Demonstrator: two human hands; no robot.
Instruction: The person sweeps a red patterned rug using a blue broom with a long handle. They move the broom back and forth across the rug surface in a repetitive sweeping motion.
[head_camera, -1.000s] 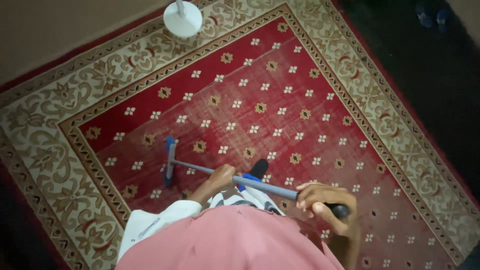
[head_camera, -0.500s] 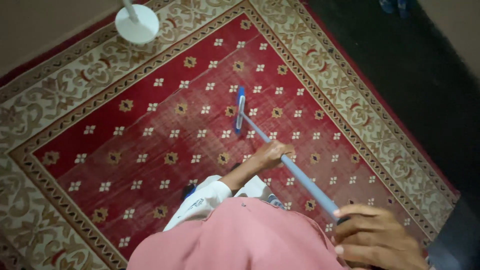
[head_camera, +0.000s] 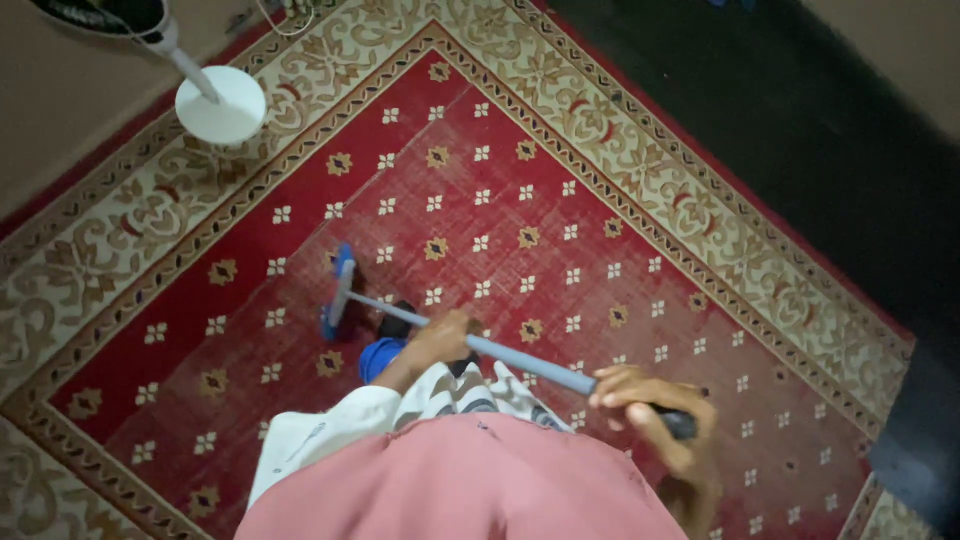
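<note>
You stand on a red carpet (head_camera: 600, 250) with a cream patterned border. The blue brush head (head_camera: 338, 293) of your broom rests on it, and a fan's round white base (head_camera: 222, 104) sits on its border near the bare floor (head_camera: 60, 110).

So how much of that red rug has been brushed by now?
Looks done: the paler, streaked pile across the rug middle. In hand: left hand and right hand grip the brush, its head on the darker strip at the left. Left: that strip and, it seems, the cream border.
</note>
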